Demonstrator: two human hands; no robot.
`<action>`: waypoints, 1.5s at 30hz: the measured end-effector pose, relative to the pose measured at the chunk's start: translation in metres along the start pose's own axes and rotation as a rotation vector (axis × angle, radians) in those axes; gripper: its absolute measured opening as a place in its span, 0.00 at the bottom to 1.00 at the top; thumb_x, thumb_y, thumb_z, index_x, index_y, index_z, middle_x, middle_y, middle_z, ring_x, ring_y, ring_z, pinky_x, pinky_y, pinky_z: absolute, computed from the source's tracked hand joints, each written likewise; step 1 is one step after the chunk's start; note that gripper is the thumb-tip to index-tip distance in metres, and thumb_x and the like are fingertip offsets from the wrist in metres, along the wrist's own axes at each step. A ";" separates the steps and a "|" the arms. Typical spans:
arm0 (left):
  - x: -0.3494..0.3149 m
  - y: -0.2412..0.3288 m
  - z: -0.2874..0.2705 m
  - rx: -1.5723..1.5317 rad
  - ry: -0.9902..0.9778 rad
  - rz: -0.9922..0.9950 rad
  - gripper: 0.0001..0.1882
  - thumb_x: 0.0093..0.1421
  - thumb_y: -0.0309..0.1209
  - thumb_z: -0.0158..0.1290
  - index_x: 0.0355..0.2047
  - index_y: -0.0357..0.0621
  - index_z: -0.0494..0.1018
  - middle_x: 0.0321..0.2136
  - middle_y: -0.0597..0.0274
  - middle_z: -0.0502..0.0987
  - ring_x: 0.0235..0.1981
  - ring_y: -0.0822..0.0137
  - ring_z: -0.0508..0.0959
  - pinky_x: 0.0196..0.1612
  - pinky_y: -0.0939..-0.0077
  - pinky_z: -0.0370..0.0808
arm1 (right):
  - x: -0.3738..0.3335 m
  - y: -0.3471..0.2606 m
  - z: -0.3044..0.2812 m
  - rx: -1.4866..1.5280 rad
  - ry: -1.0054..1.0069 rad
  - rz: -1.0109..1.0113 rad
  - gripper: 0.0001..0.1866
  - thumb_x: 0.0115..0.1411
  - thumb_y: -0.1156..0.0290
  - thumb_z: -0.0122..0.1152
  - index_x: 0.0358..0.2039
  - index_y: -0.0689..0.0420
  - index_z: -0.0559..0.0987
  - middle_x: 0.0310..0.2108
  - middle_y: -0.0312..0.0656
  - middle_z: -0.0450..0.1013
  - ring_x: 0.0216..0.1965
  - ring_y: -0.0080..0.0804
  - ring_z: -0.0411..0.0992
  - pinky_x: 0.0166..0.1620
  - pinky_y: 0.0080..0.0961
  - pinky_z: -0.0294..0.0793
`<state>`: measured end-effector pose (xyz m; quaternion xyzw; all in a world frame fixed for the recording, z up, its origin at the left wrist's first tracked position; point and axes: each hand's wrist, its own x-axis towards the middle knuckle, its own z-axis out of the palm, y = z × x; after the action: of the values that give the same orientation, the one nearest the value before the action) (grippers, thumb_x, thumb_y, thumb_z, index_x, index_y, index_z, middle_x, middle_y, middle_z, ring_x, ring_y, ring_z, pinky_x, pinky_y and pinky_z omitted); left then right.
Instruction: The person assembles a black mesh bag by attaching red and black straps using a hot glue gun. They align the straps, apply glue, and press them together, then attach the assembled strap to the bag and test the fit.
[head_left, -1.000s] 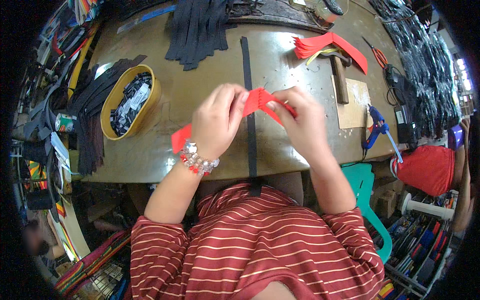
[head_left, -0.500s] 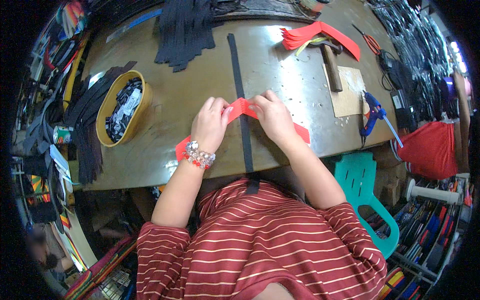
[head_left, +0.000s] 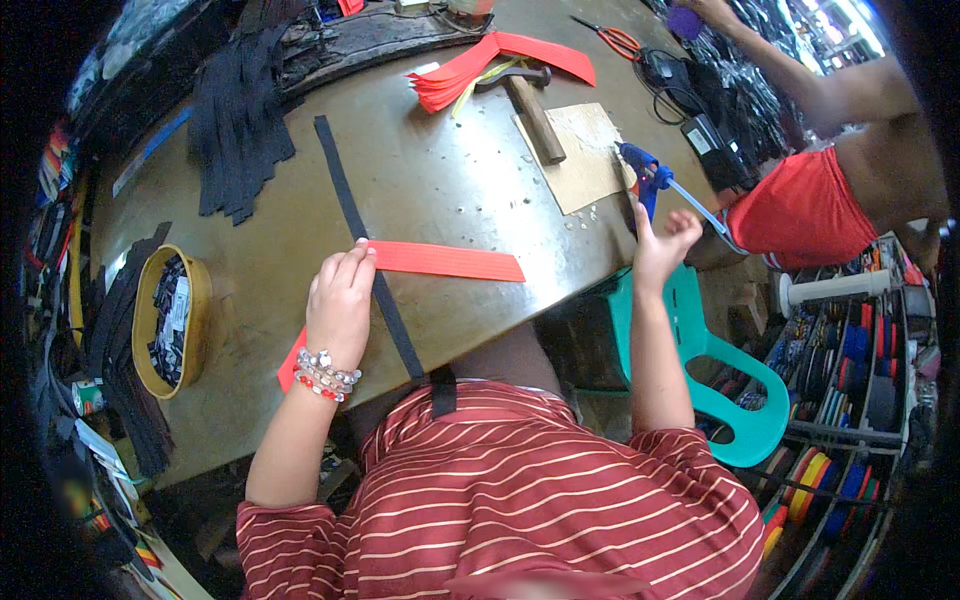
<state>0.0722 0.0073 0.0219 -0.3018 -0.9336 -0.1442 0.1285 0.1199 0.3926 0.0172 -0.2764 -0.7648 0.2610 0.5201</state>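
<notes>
Toward the table's (head_left: pixel 260 310) near edge, red strips (head_left: pixel 450 260) are grasped by left fingers (head_left: pixel 347 266). Right fingers (head_left: pixel 684 228) are loosely parted beside a glue gun (head_left: pixel 648 172).

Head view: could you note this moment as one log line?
left hand: on red strips | right hand: open, beside blue glue gun | black strap: passing under red strips

a workshop, shown by the hammer (head_left: pixel 538 120), glue gun (head_left: pixel 647 172) and racked coloured rolls (head_left: pixel 808 482)
</notes>
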 end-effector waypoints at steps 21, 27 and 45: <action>-0.004 -0.005 0.011 -0.268 0.217 -0.279 0.18 0.53 0.24 0.50 0.46 0.44 0.68 0.37 0.57 0.72 0.41 0.54 0.70 0.48 0.62 0.66 | 0.065 -0.143 0.027 -0.675 -0.939 -0.683 0.19 0.50 0.52 0.63 0.29 0.56 0.76 0.25 0.50 0.75 0.29 0.49 0.74 0.31 0.39 0.73; -0.003 -0.008 0.010 -0.425 0.233 -0.342 0.21 0.52 0.26 0.53 0.48 0.44 0.65 0.35 0.60 0.74 0.40 0.57 0.71 0.46 0.62 0.66 | -0.034 -0.190 0.030 -0.006 -1.357 -0.777 0.19 0.48 0.52 0.65 0.29 0.56 0.76 0.26 0.46 0.72 0.29 0.48 0.72 0.33 0.39 0.71; -0.001 -0.007 0.010 -0.361 0.201 -0.355 0.22 0.53 0.26 0.52 0.50 0.46 0.65 0.36 0.62 0.73 0.40 0.58 0.71 0.46 0.63 0.66 | -0.048 -0.210 0.069 -0.159 -1.272 -0.890 0.21 0.46 0.50 0.64 0.26 0.58 0.77 0.28 0.47 0.67 0.29 0.45 0.70 0.31 0.37 0.71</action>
<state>0.0672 0.0049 0.0109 -0.1355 -0.9136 -0.3580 0.1374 0.0377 0.2024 0.1081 0.2229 -0.9714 0.0806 0.0160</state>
